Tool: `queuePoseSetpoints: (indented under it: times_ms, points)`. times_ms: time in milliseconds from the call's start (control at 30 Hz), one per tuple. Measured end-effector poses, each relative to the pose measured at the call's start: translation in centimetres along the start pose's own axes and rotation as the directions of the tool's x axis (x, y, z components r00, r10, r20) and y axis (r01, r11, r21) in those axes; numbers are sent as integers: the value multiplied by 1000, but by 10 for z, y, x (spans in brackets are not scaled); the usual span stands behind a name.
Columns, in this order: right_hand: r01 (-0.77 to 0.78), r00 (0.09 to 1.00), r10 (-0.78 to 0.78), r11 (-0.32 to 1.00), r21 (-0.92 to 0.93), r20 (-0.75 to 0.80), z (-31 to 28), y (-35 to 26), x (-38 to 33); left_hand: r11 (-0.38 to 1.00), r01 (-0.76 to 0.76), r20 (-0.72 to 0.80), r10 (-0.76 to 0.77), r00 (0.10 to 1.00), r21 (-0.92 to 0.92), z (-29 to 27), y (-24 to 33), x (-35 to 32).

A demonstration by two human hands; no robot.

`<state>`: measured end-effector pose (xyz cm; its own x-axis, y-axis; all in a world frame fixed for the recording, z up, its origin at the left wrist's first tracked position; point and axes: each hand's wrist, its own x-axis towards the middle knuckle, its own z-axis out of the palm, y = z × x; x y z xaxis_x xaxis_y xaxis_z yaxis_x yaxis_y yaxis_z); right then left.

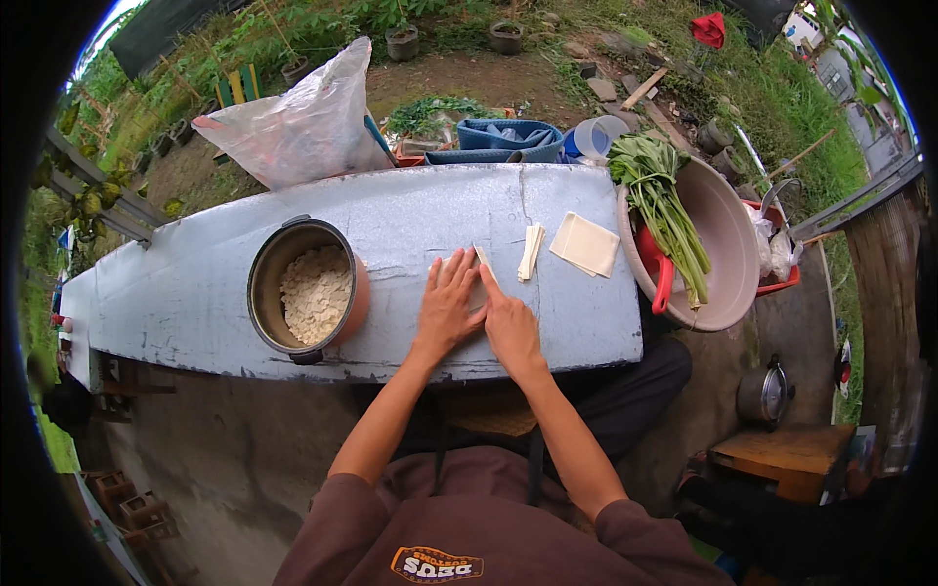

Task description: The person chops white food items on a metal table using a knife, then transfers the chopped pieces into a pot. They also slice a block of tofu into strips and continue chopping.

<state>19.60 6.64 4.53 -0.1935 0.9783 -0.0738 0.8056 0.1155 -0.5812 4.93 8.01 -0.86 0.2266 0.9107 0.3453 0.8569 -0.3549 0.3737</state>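
Note:
My left hand [449, 305] lies on the table with its fingers stretched flat, pressing down pale dough sheets mostly hidden beneath it. Beside it, my right hand [512, 330] has its index finger pointing forward and the others curled. A thin pale strip [480, 255] with a pointed end shows past that fingertip; whether it is a blade or dough I cannot tell. What the curled fingers hold is hidden. Right of my hands lie a small bundle of cut dough strips [531, 252] and a stack of square dough sheets [584, 244]. A pot [360, 303] of small cut pieces [318, 293] stands to the left.
The grey metal-topped table [186, 283] reaches far left. At its right end is a large basin [728, 283] with leafy greens [674, 210] and a red handle [663, 283]. A plastic bag [303, 127] and blue basket [513, 142] stand along the far edge.

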Motion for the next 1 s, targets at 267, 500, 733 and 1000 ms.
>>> queuePoseSetpoints:
  times_ms: [267, 500, 733, 1000]
  points:
    - [14, 1000, -14, 998, -54, -5, 2, 10, -11, 998, 48, -11, -48, 999, 41, 9, 8, -2]
    - [12, 1000, -13, 998, -60, -8, 3, 15, -24, 992, 85, -8, -85, 996, 91, 12, 8, -2]
    - [41, 998, -42, 999, -26, -36, 4, 23, -36, 994, 77, -40, -74, 996, 80, 10, 11, -3]
    - [12, 1000, -12, 999, -48, -16, -1, 28, -58, 986, 63, -36, -58, 998, 153, 12, 10, -3]
